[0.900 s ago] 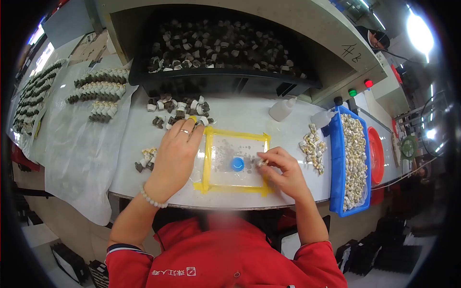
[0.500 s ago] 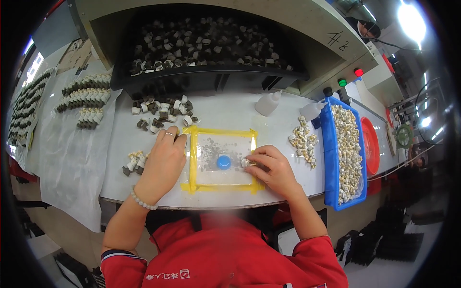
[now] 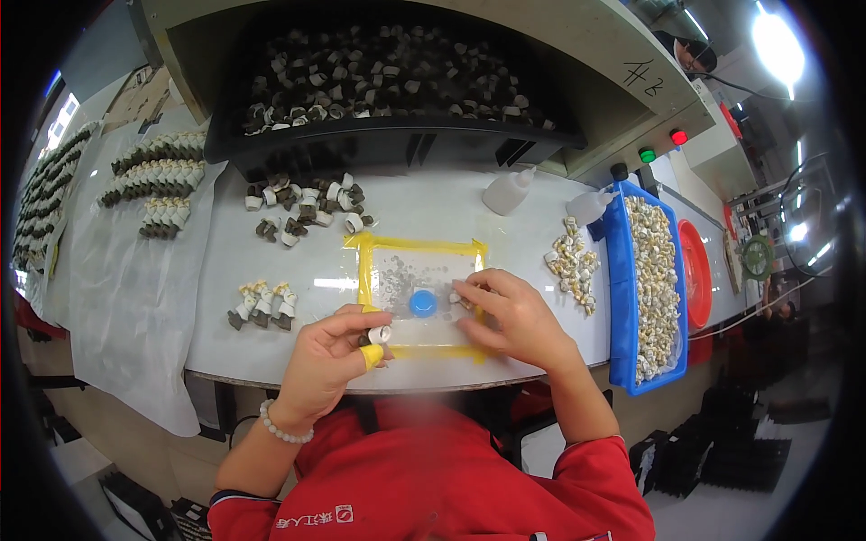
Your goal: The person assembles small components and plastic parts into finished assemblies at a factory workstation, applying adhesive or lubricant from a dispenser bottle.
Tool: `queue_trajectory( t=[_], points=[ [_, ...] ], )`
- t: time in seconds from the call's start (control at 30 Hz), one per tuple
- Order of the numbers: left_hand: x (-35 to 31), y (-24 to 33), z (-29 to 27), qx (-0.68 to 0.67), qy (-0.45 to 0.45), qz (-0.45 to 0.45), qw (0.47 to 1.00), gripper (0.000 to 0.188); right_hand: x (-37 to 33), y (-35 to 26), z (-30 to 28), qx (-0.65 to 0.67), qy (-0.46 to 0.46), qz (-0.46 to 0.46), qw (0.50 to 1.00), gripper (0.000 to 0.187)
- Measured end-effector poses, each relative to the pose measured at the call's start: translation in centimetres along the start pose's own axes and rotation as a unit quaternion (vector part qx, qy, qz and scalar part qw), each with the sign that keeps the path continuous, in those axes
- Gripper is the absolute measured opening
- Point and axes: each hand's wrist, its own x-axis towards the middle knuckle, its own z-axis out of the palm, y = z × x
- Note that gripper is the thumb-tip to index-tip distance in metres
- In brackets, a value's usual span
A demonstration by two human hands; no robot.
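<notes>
Left hand [image 3: 336, 356]: grip closed about one white-and-brown cup-shaped piece [image 3: 379, 334], pale hollow end toward the right; held just above the near left part of the taped square. Yellow covering [image 3: 372, 355] on the thumb.

Right hand [image 3: 523, 325]: grip appears pinched on one small whitish piece [image 3: 457, 296], at the fingertips, just right of the round blue cap or shallow dish [image 3: 423, 304].

Work area: transparent spotted sheet [image 3: 406, 335], edged in yellow tape [image 3: 363, 270], on the white tabletop [image 3: 234, 352]; blue dish near its middle.

Stock, left: three white-and-brown assembled figures [image 3: 262, 305], a loose pile of white-and-brown pieces [image 3: 311, 200]. Stock, right: a heap of small white-and-gold pieces [image 3: 573, 261], more in the long blue plastic tray [image 3: 622, 307].

Risks, as judged: the small piece could slip, being pinched only at its edge; the right knuckles or the piece could knock the blue dish, standing so close; the cup-shaped piece could turn in the grip, smooth and rounded as it is.

Obscured: the small piece, mostly covered by the right fingers; the lower end of the cup-shaped piece, behind the left fingers; the dish's contents, lost in glare; the far end of the black bin [image 3: 406, 131], in shadow.
</notes>
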Motion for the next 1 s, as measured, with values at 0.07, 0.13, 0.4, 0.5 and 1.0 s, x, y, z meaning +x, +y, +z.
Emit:
queue_trajectory(
  t=[0.07, 0.13, 0.4, 0.5, 1.0],
  points=[
    [0.1, -0.7, 0.9, -0.022, 0.029, 0.051, 0.998, 0.032, 0.0, 0.3, 0.3, 0.005, -0.001, -0.002, 1.000, 0.027],
    [0.3, -1.0, 1.2, -0.023, 0.039, 0.056, 0.997, 0.033, -0.1, 0.5, 0.4, 0.005, -0.008, -0.011, 1.000, 0.026],
    [0.8, -2.6, 0.1, -0.097, 0.082, 0.068, 0.990, 0.031, -0.8, -0.3, 0.8, -0.124, 0.001, -0.101, 0.987, 0.026],
    [-0.1, -2.7, -0.4, -0.110, 0.048, 0.080, 0.990, 0.028, -1.9, 0.1, 2.3, -0.079, 0.084, -0.151, 0.982, 0.028],
    [0.6, -2.9, 1.1, 0.056, 0.053, 0.114, 0.990, 0.022, -2.5, -1.3, 1.8, -0.030, 0.076, -0.103, 0.991, 0.024]
  ],
)
